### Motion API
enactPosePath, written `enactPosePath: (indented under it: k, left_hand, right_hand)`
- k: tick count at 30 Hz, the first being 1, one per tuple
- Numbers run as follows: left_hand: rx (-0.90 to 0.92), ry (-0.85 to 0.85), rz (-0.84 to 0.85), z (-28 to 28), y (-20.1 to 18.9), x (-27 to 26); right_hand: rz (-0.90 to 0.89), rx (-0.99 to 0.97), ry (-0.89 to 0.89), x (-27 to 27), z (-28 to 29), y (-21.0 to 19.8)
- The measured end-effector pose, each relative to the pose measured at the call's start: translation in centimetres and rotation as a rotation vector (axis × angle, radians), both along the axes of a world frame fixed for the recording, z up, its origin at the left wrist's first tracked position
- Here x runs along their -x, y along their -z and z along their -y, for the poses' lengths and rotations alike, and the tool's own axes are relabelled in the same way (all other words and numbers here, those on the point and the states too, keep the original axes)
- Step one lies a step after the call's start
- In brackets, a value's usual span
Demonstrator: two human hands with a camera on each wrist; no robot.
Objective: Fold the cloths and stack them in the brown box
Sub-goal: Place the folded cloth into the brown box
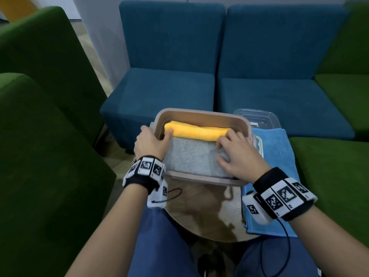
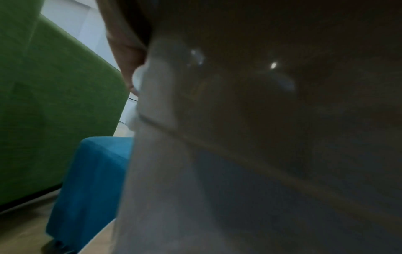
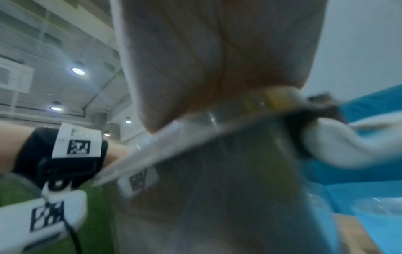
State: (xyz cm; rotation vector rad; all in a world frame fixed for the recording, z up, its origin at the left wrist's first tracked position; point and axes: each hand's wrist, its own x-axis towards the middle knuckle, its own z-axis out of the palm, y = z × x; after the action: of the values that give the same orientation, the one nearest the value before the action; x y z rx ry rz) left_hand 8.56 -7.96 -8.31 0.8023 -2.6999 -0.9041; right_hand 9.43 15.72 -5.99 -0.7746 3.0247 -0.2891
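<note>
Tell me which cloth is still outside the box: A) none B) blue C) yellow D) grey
B: the blue cloth lies on the table right of the box, while the yellow cloth and grey cloth sit inside it.

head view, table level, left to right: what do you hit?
Left hand → grey cloth in the brown box → right hand → blue cloth → green seat.
</note>
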Motion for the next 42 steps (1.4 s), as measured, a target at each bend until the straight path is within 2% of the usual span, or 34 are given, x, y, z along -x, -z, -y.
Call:
enactPosePath:
  k: [2, 4, 9, 13, 16, 20, 24, 28, 32, 34, 39, 42]
  left_hand:
    - [0.025, -0.017, -0.051, -0.3, 0.1, -1.6]
    - [0.028, -0.026, -0.095, -0.5, 0.4, -2.5]
    - [0.02, -0.012, -0.135, -1.1, 0.6, -3.1]
    - [0.029, 0.014, -0.136, -1.7, 1.0, -3.6]
    - [0.048, 0.017, -0.122, -1.7, 1.1, -3.6]
    - [0.057, 0.028, -0.11, -1.9, 1.2, -3.4]
    - [0.055, 0.033, -0.103, -2.2, 1.2, -3.0]
    - [0.076, 0.049, -0.098, -2.4, 1.2, -2.5]
    - [0.079, 0.038, -0.105, -2.4, 1.1, -2.5]
    - [0.078, 0.042, -0.106, -2.5, 1.3, -2.6]
    - [0.092, 0.034, -0.081, -2.7, 1.2, -2.3]
    - [0.101, 0.046, -0.048, -2.8, 1.0, -1.8]
  right_hand:
    - [-0.122, 0.076, -0.015, 0.3, 1.0, -1.9]
    - [-0.114, 0.108, -0.063, 1.6, 2.1, -3.6]
    - [0.272, -0.146, -0.204, 4.6, 6.5, -3.2]
    - [0.282, -0.31, -0.278, 5.2, 8.4, -2.2]
    - [0.211, -0.423, -0.318, 5.0, 8.9, -2.2]
    - [0.224, -0.579, -0.239, 4.5, 8.7, -0.8]
    - [0.293, -0.647, -0.229, 4.7, 8.1, -0.7]
    - [0.292, -0.598, -0.247, 4.9, 7.6, -1.3]
    - [0.142, -0.401, -0.292, 4.8, 8.4, -1.9]
    - [0.191, -0.334, -0.281, 4.7, 9.0, -1.5]
    - [0.399, -0.336, -0.261, 4.6, 8.9, -0.5]
    - [0.366, -0.304, -0.298, 4.9, 8.5, -1.2]
